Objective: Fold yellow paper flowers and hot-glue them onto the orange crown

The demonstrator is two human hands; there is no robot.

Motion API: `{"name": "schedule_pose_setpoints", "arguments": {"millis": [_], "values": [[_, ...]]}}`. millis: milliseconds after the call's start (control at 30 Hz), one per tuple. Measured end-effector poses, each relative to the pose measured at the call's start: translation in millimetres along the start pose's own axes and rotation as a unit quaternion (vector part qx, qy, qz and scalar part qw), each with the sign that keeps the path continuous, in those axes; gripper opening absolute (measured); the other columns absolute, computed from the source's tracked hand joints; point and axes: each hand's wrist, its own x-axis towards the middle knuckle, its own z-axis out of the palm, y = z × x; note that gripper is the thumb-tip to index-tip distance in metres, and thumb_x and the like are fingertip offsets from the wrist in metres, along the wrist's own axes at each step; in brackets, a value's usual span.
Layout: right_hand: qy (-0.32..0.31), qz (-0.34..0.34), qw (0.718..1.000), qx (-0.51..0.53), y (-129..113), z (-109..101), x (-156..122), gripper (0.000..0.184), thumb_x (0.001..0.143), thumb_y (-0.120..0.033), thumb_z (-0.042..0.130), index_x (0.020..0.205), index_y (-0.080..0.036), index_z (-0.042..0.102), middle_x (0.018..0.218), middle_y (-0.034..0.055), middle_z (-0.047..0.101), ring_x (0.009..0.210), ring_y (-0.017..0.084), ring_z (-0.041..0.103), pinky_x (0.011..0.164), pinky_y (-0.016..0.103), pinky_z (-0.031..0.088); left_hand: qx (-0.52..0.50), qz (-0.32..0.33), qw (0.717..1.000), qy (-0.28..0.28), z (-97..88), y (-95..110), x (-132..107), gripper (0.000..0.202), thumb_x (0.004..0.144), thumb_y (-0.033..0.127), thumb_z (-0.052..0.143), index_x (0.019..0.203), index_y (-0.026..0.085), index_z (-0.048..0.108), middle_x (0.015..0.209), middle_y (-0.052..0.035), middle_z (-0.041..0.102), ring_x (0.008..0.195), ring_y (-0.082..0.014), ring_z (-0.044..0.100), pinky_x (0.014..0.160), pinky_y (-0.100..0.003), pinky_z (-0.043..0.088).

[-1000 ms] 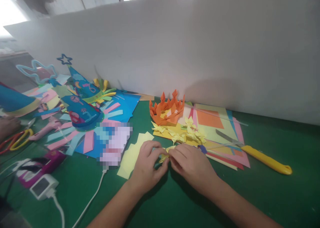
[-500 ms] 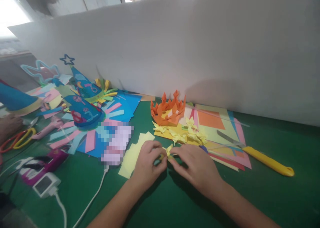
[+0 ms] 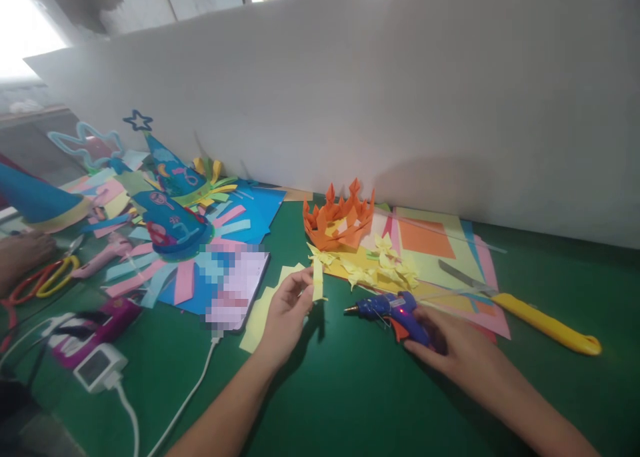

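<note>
My left hand [image 3: 286, 311] pinches a small yellow paper strip [image 3: 318, 282] and holds it upright above the green table [image 3: 350, 403]. My right hand [image 3: 453, 347] is wrapped round the handle of a blue glue gun [image 3: 393, 308], whose nozzle points left toward the strip, a short gap away. Just behind lie several small yellow folded paper stars [image 3: 380, 265] on a pile of coloured paper sheets [image 3: 430, 243], next to an orange paper crown [image 3: 340, 215].
A yellow-handled knife [image 3: 540, 320] lies at the right. Pale yellow paper pieces [image 3: 257, 313] lie under my left hand. At the left are blue party hats [image 3: 170, 223], a phone, a white cable [image 3: 187, 393], a charger [image 3: 97, 367], scissors [image 3: 43, 280] and another person's hand [image 3: 23, 253]. A white board stands behind.
Both hands were together on the yellow paper. They have parted: the left lifted the strip upright, and the right moved right and took hold of the blue glue gun.
</note>
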Motion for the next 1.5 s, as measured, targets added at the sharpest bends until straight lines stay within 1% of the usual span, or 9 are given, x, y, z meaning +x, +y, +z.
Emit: {"name": "schedule_pose_setpoints", "arguments": {"millis": [133,233,333,433,533,667,800,1033,1500], "values": [[0.014,0.006,0.999,0.034,-2.4,-1.3,-0.4,0.024,0.065,-0.031,0.058,0.087,-0.022,0.064,0.078,0.0025,0.068,0.064,0.020,0.061,0.055,0.027,0.046,-0.002,0.010,1.000,0.000,-2.0,-0.1,1.6,0.018,0.078,0.034,0.061,0.079,0.020,0.049,0.109,-0.0027,0.057,0.060,-0.0061,0.045,0.056,-0.020,0.038],[0.011,0.019,0.990,0.136,-7.0,-3.7,-1.4,0.024,0.065,-0.033,0.058,0.085,-0.021,0.063,0.084,0.0044,0.068,0.072,0.022,0.062,0.062,0.029,0.049,0.000,0.020,1.000,-0.004,-3.1,-1.1,1.3,0.016,0.079,0.033,0.060,0.081,0.021,0.049,0.102,-0.0007,0.055,0.064,-0.0071,0.045,0.059,-0.020,0.039],[-0.033,0.046,0.947,0.317,-13.9,-5.1,-4.1,0.027,0.068,-0.040,0.056,0.085,-0.019,0.058,0.080,0.0065,0.068,0.064,0.020,0.063,0.059,0.031,0.050,0.000,0.028,0.999,-0.016,-2.7,-0.2,-0.2,0.016,0.079,0.033,0.060,0.081,0.022,0.050,0.093,0.0009,0.051,0.066,-0.0078,0.044,0.060,-0.020,0.039],[-0.112,0.061,0.894,0.430,-18.2,-1.8,-6.7,0.026,0.075,-0.044,0.053,0.067,-0.019,0.052,0.059,0.0025,0.062,0.045,0.014,0.053,0.049,0.028,0.046,0.006,0.029,0.999,-0.030,-1.5,1.1,-2.0,0.017,0.079,0.035,0.060,0.081,0.022,0.050,0.088,0.0011,0.048,0.065,-0.0082,0.042,0.058,-0.020,0.039],[-0.103,0.036,0.867,0.487,-18.5,7.0,-6.8,0.034,0.073,-0.047,0.058,0.057,-0.018,0.049,0.048,-0.0007,0.052,0.042,0.011,0.046,0.045,0.025,0.040,0.032,0.043,0.998,-0.044,-1.2,-0.2,-3.3,0.018,0.081,0.037,0.058,0.089,0.022,0.051,0.085,0.0007,0.046,0.066,-0.0092,0.042,0.060,-0.021,0.039],[-0.085,0.018,0.829,0.552,-20.2,18.3,-5.1,0.041,0.072,-0.057,0.058,0.072,-0.016,0.056,0.050,-0.0015,0.051,0.041,0.010,0.044,0.043,0.024,0.035,0.077,0.052,0.993,-0.073,-2.2,-5.0,-4.1,0.023,0.083,0.036,0.055,0.101,0.022,0.052,0.076,0.0017,0.044,0.066,-0.0102,0.042,0.064,-0.023,0.040],[-0.065,0.024,0.851,0.521,-24.4,21.7,-4.9,0.049,0.076,-0.064,0.051,0.078,-0.015,0.058,0.048,-0.0024,0.049,0.042,0.010,0.044,0.045,0.024,0.035,0.117,0.072,0.986,-0.093,-2.6,-10.1,-4.1,0.021,0.084,0.033,0.053,0.103,0.023,0.051,0.082,0.0004,0.045,0.070,-0.0109,0.043,0.065,-0.022,0.039],[-0.014,-0.022,0.898,0.439,-20.5,26.1,-3.8,0.051,0.079,-0.063,0.048,0.056,-0.018,0.050,0.047,-0.0003,0.047,0.045,0.012,0.045,0.049,0.027,0.037,0.204,0.139,0.961,-0.123,-3.6,-13.7,-4.2,0.017,0.088,0.026,0.047,0.103,0.022,0.052,0.100,-0.0052,0.048,0.077,-0.0125,0.044,0.069,-0.025,0.039],[0.012,-0.013,0.915,0.403,-21.5,25.3,-5.2,0.052,0.076,-0.066,0.049,0.068,-0.016,0.057,0.047,-0.0012,0.048,0.045,0.013,0.046,0.047,0.027,0.039,0.213,0.135,0.959,-0.132,-2.1,-8.6,-6.2,0.016,0.087,0.024,0.047,0.102,0.023,0.053,0.103,-0.0060,0.049,0.082,-0.0135,0.048,0.072,-0.025,0.041]]}}
